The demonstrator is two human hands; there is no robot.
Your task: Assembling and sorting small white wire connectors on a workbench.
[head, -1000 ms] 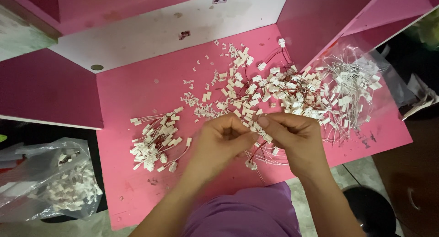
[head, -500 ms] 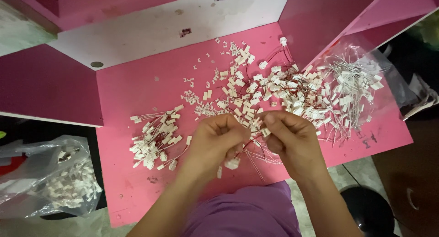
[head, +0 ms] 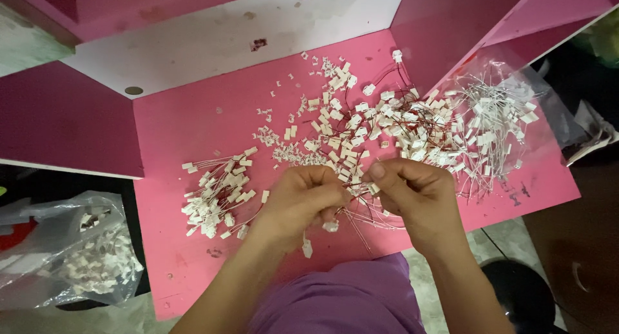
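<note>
My left hand (head: 303,202) and right hand (head: 412,192) both pinch thin red-wired white connectors (head: 351,191) above the pink table (head: 187,127).

Pink worktop boxed in by magenta panels

A pink table (head: 193,127) is enclosed by magenta side panels (head: 58,121) and a white back board (head: 213,40). Pale floor (head: 77,318) is seen below left, dark floor at right, where a black round stool (head: 519,289) is placed.

- A connector pile (head: 216,195) is lying on the surface (head: 174,127), left of the hands (head: 361,195).
- A wired connector heap (head: 387,124) is lying behind them.
- A bag (head: 64,250) is sitting off the left edge.
</note>
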